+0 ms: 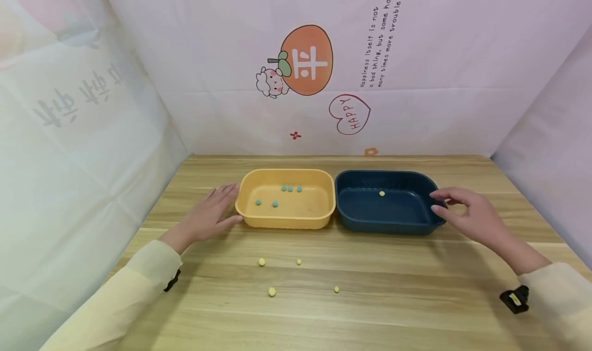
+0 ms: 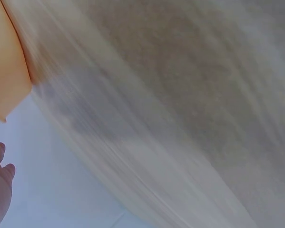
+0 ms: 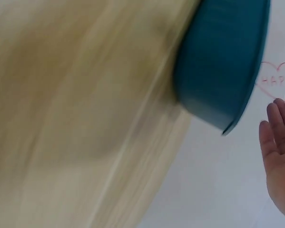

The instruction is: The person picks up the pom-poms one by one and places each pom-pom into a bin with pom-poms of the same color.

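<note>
My left hand lies beside the left end of a yellow bin, its fingertips right at the wall and its fingers extended. Inside that bin are several small blue balls. A dark blue bin stands against its right side, with one small yellow ball inside. At the blue bin's right end is my right hand, its loosely bent fingers and thumb spread apart and overlapping the rim. In the right wrist view, the right fingers look extended and hold nothing.
Several small yellow balls lie scattered on the wooden table in front of the bins. White printed cloth hangs behind the table and along both sides.
</note>
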### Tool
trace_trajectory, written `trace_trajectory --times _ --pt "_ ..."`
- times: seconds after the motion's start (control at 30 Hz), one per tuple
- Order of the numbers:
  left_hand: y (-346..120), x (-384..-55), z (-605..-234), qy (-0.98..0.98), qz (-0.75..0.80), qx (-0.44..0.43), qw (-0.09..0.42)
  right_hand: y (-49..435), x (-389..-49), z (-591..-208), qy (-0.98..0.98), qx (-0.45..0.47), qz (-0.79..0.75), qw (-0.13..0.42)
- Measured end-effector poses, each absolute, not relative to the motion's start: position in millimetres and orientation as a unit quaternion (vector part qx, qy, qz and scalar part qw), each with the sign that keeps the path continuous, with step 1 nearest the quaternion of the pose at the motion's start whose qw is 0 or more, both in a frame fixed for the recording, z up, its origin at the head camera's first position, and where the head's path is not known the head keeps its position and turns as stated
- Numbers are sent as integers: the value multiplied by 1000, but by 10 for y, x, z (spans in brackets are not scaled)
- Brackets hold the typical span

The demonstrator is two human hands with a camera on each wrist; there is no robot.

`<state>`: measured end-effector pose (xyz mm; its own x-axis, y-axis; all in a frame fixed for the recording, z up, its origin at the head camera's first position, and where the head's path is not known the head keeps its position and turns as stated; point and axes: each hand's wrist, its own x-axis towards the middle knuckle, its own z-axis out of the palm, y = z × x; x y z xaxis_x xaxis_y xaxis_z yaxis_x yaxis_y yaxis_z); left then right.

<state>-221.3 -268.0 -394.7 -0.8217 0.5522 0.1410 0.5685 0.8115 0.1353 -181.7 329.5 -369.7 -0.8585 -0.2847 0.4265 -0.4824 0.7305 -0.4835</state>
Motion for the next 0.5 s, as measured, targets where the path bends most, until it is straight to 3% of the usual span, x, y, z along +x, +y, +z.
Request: trace_trajectory --times 0.3,0.5 --pt "-2711 -2044 -3892 -949 -78 -302 49 3507 -1879 -3839 -922 265 200 199" --pt "-2711 -1904 -3869 -945 -64 -316 52 3632 -1907 -3931 -926 289 154 188"
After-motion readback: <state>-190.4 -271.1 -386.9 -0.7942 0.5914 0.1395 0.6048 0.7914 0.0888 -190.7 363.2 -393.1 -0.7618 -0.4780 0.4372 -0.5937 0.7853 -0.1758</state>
